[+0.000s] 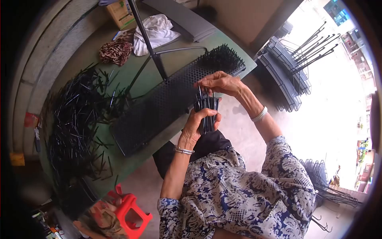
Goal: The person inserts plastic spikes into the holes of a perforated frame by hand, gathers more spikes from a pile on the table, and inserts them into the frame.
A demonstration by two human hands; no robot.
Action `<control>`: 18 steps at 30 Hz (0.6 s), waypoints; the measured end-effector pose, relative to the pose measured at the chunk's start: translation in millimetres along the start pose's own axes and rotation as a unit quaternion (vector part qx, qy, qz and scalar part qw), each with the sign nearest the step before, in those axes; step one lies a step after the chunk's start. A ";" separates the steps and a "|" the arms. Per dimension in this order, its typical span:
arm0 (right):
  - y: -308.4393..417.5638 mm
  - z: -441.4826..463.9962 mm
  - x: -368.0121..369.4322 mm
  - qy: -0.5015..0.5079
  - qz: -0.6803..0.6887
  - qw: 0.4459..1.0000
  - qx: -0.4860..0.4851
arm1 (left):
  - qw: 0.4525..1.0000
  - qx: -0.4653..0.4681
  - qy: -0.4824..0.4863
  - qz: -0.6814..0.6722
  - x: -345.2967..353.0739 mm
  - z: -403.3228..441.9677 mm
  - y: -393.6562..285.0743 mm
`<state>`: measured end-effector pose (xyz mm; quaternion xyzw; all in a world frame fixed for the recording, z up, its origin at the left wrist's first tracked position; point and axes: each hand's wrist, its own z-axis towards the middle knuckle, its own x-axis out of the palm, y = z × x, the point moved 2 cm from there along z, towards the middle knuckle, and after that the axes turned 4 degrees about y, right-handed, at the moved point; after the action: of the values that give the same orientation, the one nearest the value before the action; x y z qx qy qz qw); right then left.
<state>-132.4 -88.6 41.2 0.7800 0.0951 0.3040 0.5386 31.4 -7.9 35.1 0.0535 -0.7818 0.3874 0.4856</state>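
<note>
My left hand is wrapped round an upright bundle of thin black sticks. A few sticks stand higher than the others at its top. Just above, my right hand pinches the upper end of one black stick with thumb and fingertips. Beyond my hands, a long black perforated panel lies across the green table. At its far right end, many similar sticks stand upright, packed closely. A large loose heap of black sticks covers the left side of the table.
A black metal frame rises over the panel. A white cloth, a patterned cloth and grey sheets lie at the back. A red plastic stool stands below left. Stacked black mesh racks stand at right.
</note>
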 end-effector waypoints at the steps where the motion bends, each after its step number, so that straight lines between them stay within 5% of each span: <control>1: -2.8 1.5 -4.2 0.016 -0.008 1.000 0.011 | 1.000 -0.005 0.009 0.004 1.1 -0.6 0.2; 9: -7.0 3.3 -12.4 -0.017 -0.038 0.999 0.025 | 1.000 -0.018 0.009 -0.004 -4.9 4.7 8.3; 13: 18.0 -11.2 -3.5 -0.103 -0.257 0.961 0.004 | 1.000 -0.011 -0.017 -0.005 -16.3 10.3 15.4; 18: 42.9 -15.1 -17.3 -0.246 -0.262 0.915 -0.183 | 0.998 0.045 -0.040 -0.004 -15.8 17.0 20.0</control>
<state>-162.6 -102.3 76.9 0.6649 0.1033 -0.0375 0.7388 18.4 -9.9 7.5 0.0936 -0.7823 0.4179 0.4524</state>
